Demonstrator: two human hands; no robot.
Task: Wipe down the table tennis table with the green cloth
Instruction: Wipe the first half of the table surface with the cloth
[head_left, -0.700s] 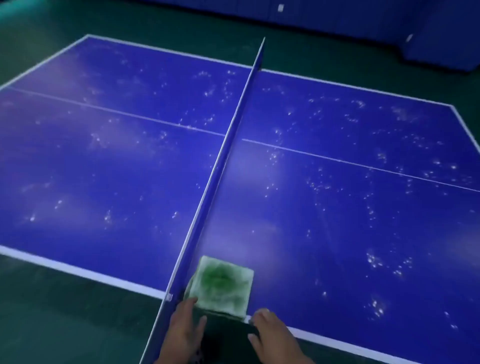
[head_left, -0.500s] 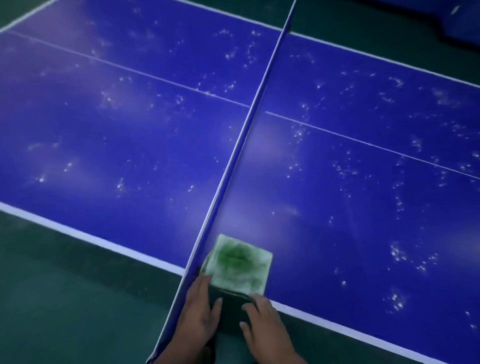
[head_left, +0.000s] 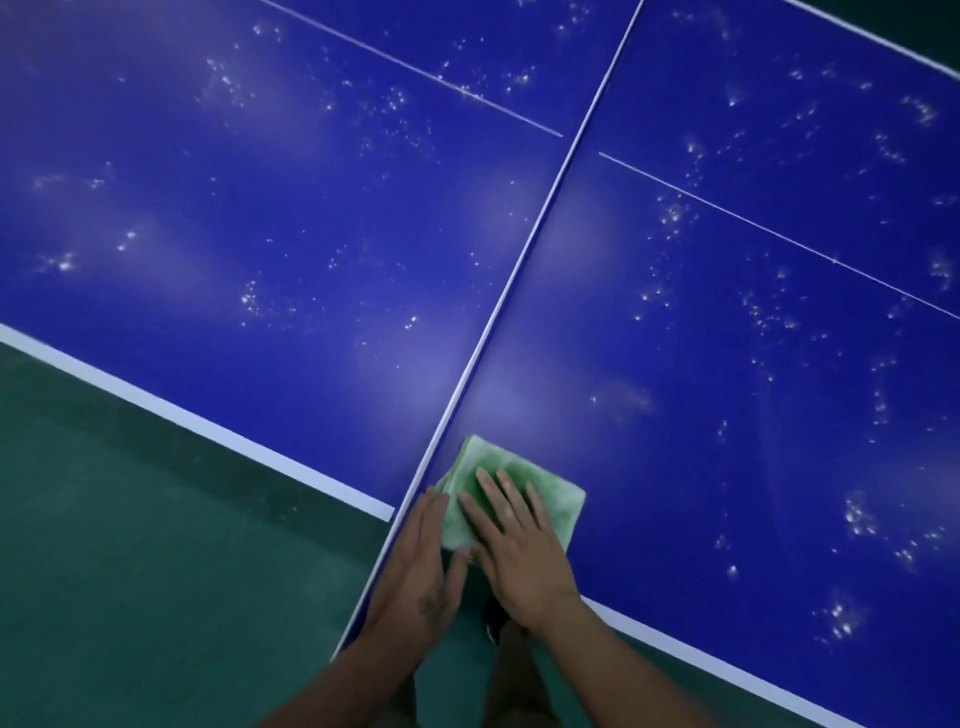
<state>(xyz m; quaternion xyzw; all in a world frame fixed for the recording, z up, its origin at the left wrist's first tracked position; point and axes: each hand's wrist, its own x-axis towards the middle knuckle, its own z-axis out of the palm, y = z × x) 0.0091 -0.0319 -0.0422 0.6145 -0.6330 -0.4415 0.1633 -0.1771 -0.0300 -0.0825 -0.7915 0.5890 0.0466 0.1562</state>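
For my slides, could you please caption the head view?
Right hand presses a folded green cloth onto the speckled blue table tennis table beside its net, left hand alongside.

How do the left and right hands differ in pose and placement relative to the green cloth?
The right hand lies flat on top of the green cloth, while the left hand sits at the cloth's left edge, beside the net. The right hand's fingers are spread; the left hand's are held together. Both are open, fingers straight, by the table's near edge.
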